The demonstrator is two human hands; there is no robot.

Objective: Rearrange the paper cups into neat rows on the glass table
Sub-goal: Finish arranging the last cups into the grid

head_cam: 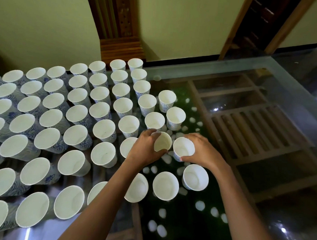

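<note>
White cup [163, 142] inside left grip [144, 150] (second cup [183, 146] inside right grip [204, 152])

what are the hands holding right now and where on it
Each holds one paper cup. The left hand grips the left cup round its upper wall near the rim; the right hand grips the right cup the same way.

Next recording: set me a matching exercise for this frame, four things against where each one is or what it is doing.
Things:
1. left hand
2. right hand
3. white oval pebbles
4. carved brown wooden post

Places or states:
A. against the pale wall
B. under the glass table top
C. gripping the white paper cup farther from the packed rows
D. gripping the white paper cup next to the packed rows

Pairs: 1-D, 2-C, 3-B, 4-A.
</note>
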